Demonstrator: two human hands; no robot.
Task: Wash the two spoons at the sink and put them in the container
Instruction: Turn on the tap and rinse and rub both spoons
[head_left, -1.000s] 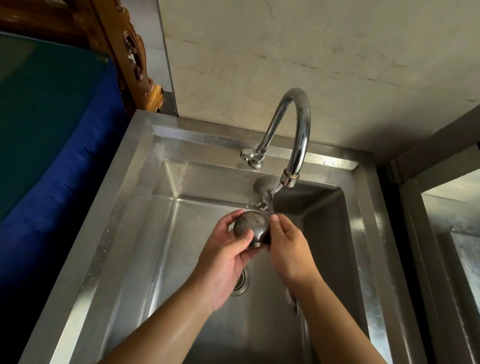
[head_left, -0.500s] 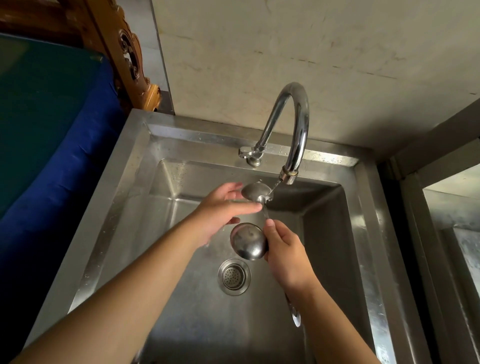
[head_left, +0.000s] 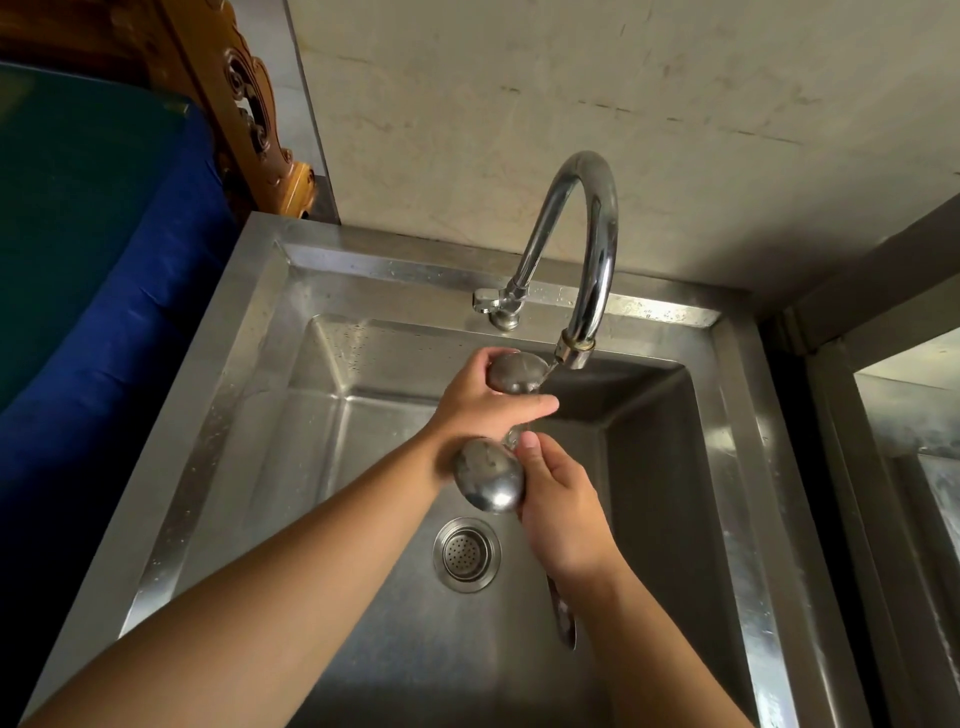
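Note:
Two metal spoons are held over the steel sink (head_left: 249, 395). The upper spoon (head_left: 514, 371) has its bowl just under the faucet spout (head_left: 574, 353), where a thin stream of water hits it. My left hand (head_left: 483, 405) is closed around that bowl, thumb across the front. The lower spoon (head_left: 488, 475) shows the back of its bowl toward me. My right hand (head_left: 563, 514) grips the necks of both spoons; a handle end (head_left: 563, 618) sticks out below its wrist. No container is in view.
The drain strainer (head_left: 466, 555) lies in the basin floor below my hands. The faucet lever (head_left: 488, 301) is at the back rim. A blue and green padded surface (head_left: 104, 291) borders the sink on the left, a metal frame (head_left: 883, 415) on the right.
My left hand left the lower spoon's bowl, moved up to the upper spoon under the spout and closed around it. My right hand stayed low with the spoons.

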